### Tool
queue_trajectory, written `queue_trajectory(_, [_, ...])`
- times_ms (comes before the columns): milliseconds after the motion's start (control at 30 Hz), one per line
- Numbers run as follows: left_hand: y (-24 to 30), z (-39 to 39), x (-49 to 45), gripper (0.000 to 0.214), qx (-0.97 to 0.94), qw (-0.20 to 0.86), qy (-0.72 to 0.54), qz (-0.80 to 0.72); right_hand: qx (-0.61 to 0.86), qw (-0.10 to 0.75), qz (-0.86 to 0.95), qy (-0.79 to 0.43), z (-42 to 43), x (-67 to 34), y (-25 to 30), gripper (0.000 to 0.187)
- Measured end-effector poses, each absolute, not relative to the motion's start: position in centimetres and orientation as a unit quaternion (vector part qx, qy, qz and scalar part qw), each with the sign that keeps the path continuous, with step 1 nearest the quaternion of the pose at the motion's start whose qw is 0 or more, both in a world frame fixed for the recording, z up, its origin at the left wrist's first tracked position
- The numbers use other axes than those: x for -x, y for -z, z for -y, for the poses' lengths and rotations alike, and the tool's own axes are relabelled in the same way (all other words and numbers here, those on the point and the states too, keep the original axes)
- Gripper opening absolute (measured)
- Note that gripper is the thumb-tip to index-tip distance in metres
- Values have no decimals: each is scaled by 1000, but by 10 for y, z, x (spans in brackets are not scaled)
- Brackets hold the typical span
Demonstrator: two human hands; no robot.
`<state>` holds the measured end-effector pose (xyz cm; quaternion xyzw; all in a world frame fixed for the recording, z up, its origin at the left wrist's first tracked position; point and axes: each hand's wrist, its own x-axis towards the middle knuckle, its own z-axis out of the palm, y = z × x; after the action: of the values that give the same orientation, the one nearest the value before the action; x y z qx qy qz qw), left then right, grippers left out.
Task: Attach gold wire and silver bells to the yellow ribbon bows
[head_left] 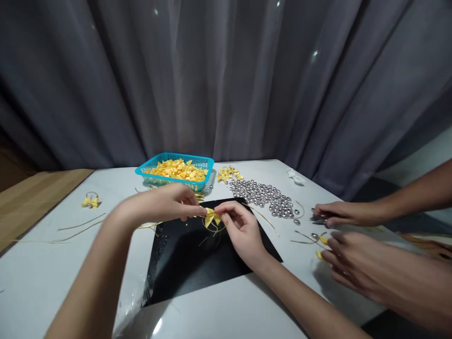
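Note:
Above a black mat I hold a small yellow ribbon bow with gold cord looping below it. My left hand pinches the bow's left side between thumb and finger. Its right side is gripped by the fingertips of my right hand. Both hands are closed on the bow, close together but apart from each other. Some of the cord behind the fingers is hidden.
A turquoise basket of yellow bows stands at the back. Silver beads lie right of it, near finished-looking bows. One bow with a loop and gold cords lie left. Another person's hands work at right.

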<state>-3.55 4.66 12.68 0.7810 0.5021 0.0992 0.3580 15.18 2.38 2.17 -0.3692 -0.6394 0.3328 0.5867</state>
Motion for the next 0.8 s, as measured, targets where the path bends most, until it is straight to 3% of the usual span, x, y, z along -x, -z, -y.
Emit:
queue_trajectory(300, [-110,-63,14,33,-791,414,-98,-440,369,593,612,-372,-28,-156,-22,11])
queue_trajectory(533, [-106,-66,15,31,-768,448,-120,-441,419,548,560,-459,-33,-155,-23,26])
queue_trajectory(800, [-103,-68,11,27,-769,443,-119,-445,418,556,543,-471,-37,-153,-21,29])
